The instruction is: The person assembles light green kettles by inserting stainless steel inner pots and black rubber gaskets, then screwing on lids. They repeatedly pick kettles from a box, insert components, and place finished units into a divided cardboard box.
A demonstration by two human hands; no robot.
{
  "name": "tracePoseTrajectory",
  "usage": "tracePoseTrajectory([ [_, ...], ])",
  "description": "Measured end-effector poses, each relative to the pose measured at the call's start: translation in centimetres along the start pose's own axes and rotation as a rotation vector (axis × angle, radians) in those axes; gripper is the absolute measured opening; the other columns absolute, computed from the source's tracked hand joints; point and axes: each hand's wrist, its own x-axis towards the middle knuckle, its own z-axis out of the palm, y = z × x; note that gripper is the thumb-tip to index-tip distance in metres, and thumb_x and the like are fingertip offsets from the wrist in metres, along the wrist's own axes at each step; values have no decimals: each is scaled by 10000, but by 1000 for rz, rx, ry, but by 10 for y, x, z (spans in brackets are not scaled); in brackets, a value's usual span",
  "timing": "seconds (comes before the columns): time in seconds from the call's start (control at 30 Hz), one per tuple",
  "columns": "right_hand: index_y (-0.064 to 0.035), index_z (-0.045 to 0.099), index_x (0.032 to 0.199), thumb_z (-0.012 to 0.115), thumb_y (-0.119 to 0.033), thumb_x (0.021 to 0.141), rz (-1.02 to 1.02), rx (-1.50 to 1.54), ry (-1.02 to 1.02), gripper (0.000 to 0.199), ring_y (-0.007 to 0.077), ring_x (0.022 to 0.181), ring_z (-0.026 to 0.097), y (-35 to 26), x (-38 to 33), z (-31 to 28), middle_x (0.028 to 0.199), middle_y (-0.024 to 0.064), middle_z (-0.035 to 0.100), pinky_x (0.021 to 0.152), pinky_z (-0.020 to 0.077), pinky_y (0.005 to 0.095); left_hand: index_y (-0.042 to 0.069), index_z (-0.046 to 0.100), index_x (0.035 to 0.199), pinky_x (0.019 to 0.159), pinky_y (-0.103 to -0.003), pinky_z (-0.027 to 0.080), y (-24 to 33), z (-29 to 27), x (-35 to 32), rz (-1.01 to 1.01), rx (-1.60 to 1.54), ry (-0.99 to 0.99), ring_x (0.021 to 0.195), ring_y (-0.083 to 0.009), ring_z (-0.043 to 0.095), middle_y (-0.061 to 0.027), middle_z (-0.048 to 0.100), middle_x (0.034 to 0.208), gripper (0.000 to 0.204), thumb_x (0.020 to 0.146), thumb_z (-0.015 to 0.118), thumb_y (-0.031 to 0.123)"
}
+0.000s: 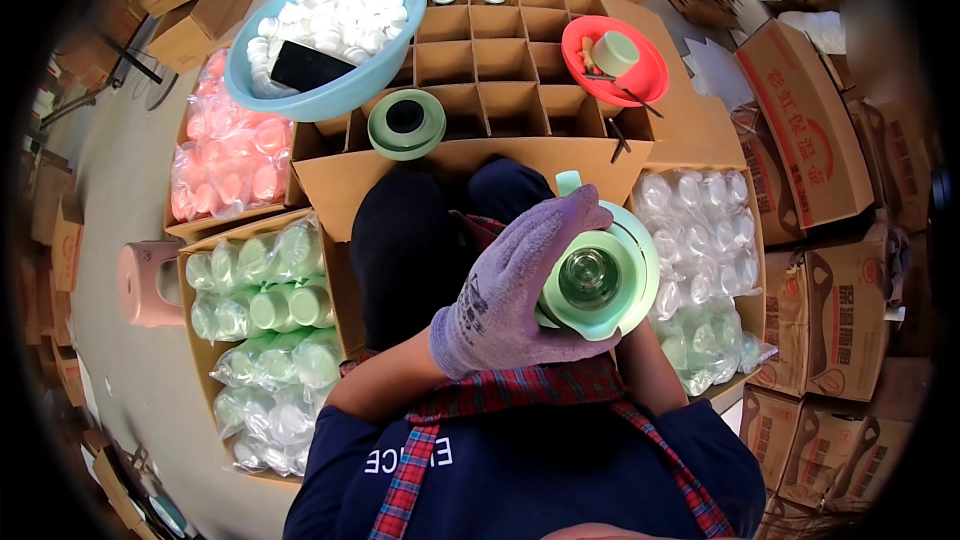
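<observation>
My left hand [500, 285], in a greyish-purple glove, wraps around the upper rim of a light green insulated jug [642, 258]. The jug's open mouth faces up in front of my chest, and a clear glass neck or liner [590, 277] shows inside. A green tab, perhaps part of its handle, sticks out beyond my fingers. My right forearm [652, 365] runs in behind the jug, which hides that hand and its fingers. Beyond my knees, a round green part with a black centre [406, 120] rests on the edge of a divided carton [450, 158].
On the carton stand a blue basin [240, 80] of white caps with a dark phone-like slab, and a red bowl [650, 65] holding a green cup and sticks. Boxes of bagged green cups [260, 310], pink cups [230, 160] and clear-wrapped pieces [700, 230] flank me. A pink jug [145, 283] stands left.
</observation>
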Motion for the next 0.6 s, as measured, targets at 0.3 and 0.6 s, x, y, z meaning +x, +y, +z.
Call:
tracePoseTrajectory([
  [0.3,-25,467,1463,683,-206,943,-77,-163,-12,591,248,1355,509,-4,-5,8,1484,138,517,1144,399,399,-54,425,1441,1059,-474,457,-8,-20,2,-71,112,-25,1227,-401,581,-231,586,1317,965,669,924,238],
  [0.6,22,670,1160,637,-186,941,-338,-551,-361,304,263,1052,678,-145,-15,46,1139,141,710,925,529,396,-19,504,1346,975,-391,502,-35,-52,-119,-746,92,135,1126,-331,639,-233,612,1227,572,871,728,206],
])
